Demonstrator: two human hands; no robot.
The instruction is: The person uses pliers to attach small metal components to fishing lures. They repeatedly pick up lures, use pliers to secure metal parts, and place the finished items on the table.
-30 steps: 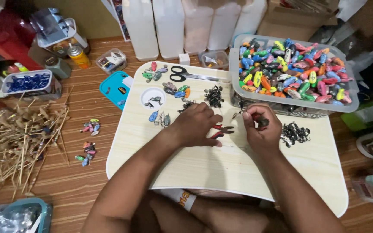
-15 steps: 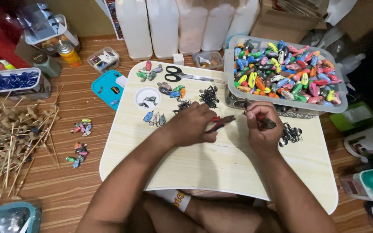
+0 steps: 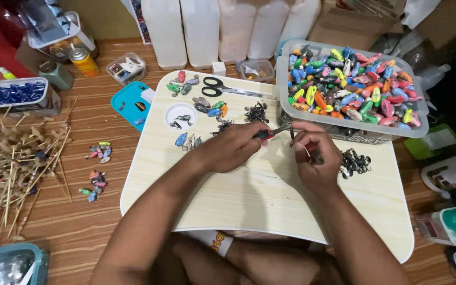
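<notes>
Red-handled pliers [image 3: 270, 132] in left hand [image 3: 233, 148], closed round the grips, nose meeting a small metal fitting pinched by right hand [image 3: 315, 158] above the pale lap table [image 3: 249, 200], nr the lure tub [image 3: 352, 87]. Fitting prob. light, stiff, slippery; best held w/ fingertips at its ends.

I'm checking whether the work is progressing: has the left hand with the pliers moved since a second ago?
Yes. The left hand with the pliers has shifted toward the clear bin, away from the round dish.
</notes>
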